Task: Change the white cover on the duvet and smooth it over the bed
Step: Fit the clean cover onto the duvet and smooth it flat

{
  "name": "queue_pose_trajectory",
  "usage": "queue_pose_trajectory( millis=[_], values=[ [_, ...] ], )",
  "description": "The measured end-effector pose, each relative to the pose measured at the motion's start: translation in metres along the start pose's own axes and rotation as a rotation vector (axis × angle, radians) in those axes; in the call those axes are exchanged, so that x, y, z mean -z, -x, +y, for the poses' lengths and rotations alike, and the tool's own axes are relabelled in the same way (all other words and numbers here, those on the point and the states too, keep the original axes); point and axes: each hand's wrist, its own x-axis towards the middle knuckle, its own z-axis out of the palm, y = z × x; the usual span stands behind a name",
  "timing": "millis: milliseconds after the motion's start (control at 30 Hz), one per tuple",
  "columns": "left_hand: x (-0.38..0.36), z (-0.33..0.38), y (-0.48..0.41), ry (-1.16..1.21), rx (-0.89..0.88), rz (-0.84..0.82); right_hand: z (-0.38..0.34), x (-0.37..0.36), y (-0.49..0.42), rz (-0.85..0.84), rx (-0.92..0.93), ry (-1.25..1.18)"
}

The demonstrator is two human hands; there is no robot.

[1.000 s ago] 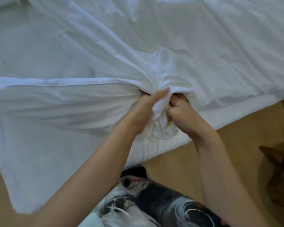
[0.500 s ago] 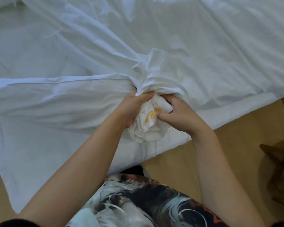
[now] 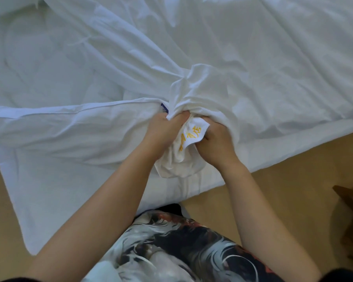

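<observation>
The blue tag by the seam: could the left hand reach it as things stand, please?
Probably yes: the blue tag shows just beyond the left hand, which must first release the white cover.

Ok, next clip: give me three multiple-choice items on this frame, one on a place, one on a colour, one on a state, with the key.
1. Where is the cover's bunched corner?
A) flat on the floor
B) between the left hand and the right hand
C) at the far edge of the bed

2. What colour is the lettering on that corner?
A) yellow
B) red
C) black

3. How are the hands?
A) both flat and open
B) only the left one grips
C) both grip the fabric

Key:
1 B: the corner bulges out between the two hands.
2 A: the stitched characters are yellow on white cloth.
3 C: the fingers of both hands are curled into the cloth.
</observation>
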Motion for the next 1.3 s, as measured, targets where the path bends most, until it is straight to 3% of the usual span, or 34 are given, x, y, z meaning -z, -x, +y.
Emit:
queue_pose_trajectory(
  millis=[133, 233, 467, 600, 767, 900, 1000, 1133, 1233, 1300],
  values=[
    [0.003, -0.001, 0.004, -0.234, -0.148, 0.24, -0.015, -0.013, 0.008, 0.222, -0.083, -0.129],
    [0.014, -0.005, 0.009, -0.339, -0.17, 0.353, -0.023, -0.02, 0.013, 0.267, -0.116, -0.195],
    [0.074, -0.008, 0.026, -0.211, -0.106, 0.512, -0.07, -0.043, 0.019, 0.319, -0.196, -0.501],
    [0.132, -0.007, 0.043, 0.026, -0.082, 0.475, -0.115, -0.053, 0.025, 0.229, -0.045, -0.547],
    [0.218, -0.031, 0.072, 0.214, -0.123, 0.457, -0.18, -0.073, 0.058, -0.003, 0.229, -0.472],
    [0.283, -0.064, 0.093, 0.656, 0.028, 0.271, -0.197, -0.073, 0.099, -0.016, 0.438, -0.386],
    [0.295, -0.081, 0.099, 0.917, 0.107, 0.106, -0.2, -0.079, 0.127, -0.008, 0.494, -0.267],
    [0.274, -0.109, 0.114, 1.025, 0.084, -0.153, -0.208, -0.101, 0.134, -0.008, 0.441, -0.111],
    [0.26, -0.132, 0.13, 0.985, 0.111, -0.254, -0.207, -0.11, 0.137, 0.012, 0.395, 0.002],
    [0.249, -0.145, 0.137, 1.125, 0.101, -0.32, -0.208, -0.114, 0.141, 0.02, 0.378, 0.016]
  ],
)
